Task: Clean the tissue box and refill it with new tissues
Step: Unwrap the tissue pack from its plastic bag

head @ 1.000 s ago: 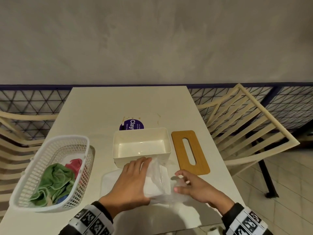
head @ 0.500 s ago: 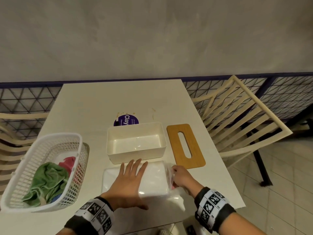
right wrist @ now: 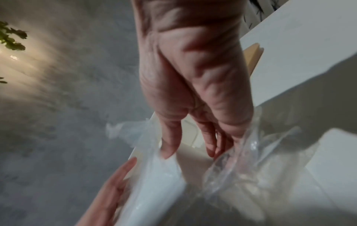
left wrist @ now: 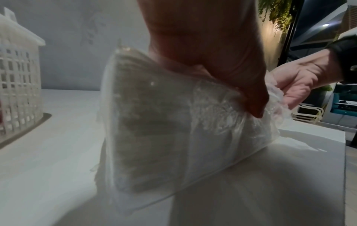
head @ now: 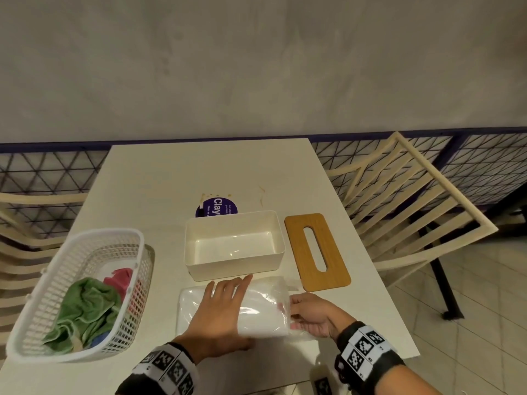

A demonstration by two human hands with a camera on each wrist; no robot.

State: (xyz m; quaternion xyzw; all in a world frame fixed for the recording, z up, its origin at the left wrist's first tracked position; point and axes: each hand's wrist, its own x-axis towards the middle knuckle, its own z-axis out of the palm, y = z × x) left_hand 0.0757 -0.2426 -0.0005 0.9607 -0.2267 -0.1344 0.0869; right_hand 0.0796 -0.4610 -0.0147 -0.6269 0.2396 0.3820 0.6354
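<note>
The open cream tissue box (head: 233,270) stands mid-table with nothing inside. Its wooden slotted lid (head: 293,243) lies flat just to the right. In front of the box lies a pack of white tissues in clear plastic (head: 262,312) (left wrist: 173,122). My left hand (head: 219,309) (left wrist: 203,45) presses flat on top of the pack with straight fingers. My right hand (head: 308,315) (right wrist: 193,91) is at the pack's right end and grips the bunched, opened plastic wrapper (right wrist: 241,160), with fingers reaching into it.
A white plastic basket (head: 42,323) (left wrist: 19,84) holding green and red cloths sits at the left front of the table. A purple round sticker (head: 216,208) lies behind the box. Slatted chairs (head: 413,209) stand at both sides, and the table's front edge is close below my wrists.
The lifted plastic end has come down and the pack now lies flat. My left hand has spread flat on top. My right hand has drawn in to the pack's right end.
</note>
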